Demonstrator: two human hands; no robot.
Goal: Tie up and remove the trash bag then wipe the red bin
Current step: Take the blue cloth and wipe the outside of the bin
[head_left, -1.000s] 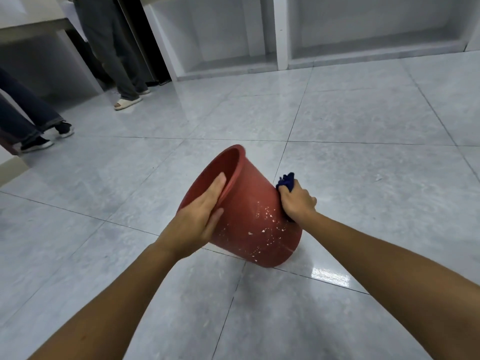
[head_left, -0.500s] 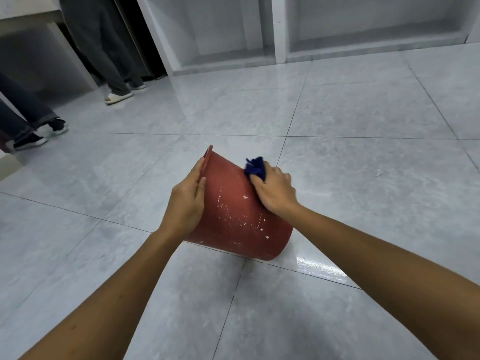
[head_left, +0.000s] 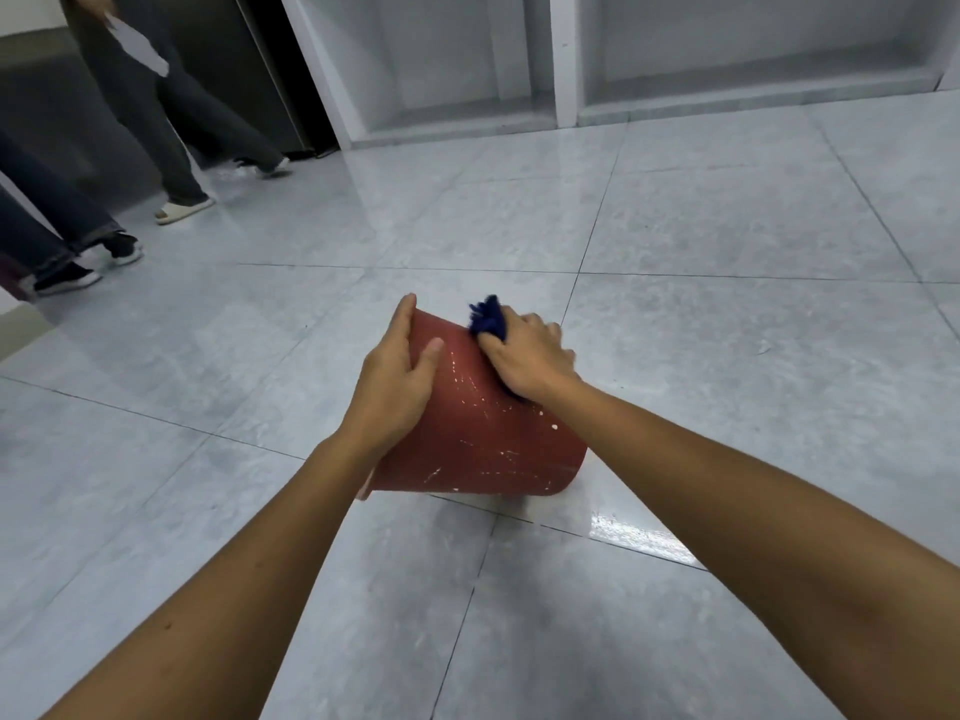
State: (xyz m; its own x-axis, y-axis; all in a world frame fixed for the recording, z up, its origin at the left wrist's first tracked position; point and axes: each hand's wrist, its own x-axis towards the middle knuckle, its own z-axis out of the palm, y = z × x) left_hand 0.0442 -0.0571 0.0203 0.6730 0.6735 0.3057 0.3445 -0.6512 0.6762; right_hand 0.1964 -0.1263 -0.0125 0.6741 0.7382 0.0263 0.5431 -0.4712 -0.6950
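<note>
The red bin (head_left: pixel 483 439), speckled with white marks, is tipped far over on the grey tile floor, its mouth turned left and away from me and its base lower right. My left hand (head_left: pixel 397 379) grips the rim on the left side. My right hand (head_left: pixel 530 356) presses a dark blue cloth (head_left: pixel 488 317) against the bin's upper outer wall near the rim. No trash bag is in view.
Two people's legs stand at the far left: dark jeans with black shoes (head_left: pixel 67 275) and grey trousers with a pale slipper (head_left: pixel 182 207). White open cabinet recesses (head_left: pixel 566 59) line the back wall. A glossy reflection (head_left: pixel 644 537) shines on the tile beside the bin.
The bin has been rolled so its mouth now faces away and its outer wall is up. My right hand with the cloth has slid up the wall toward the rim.
</note>
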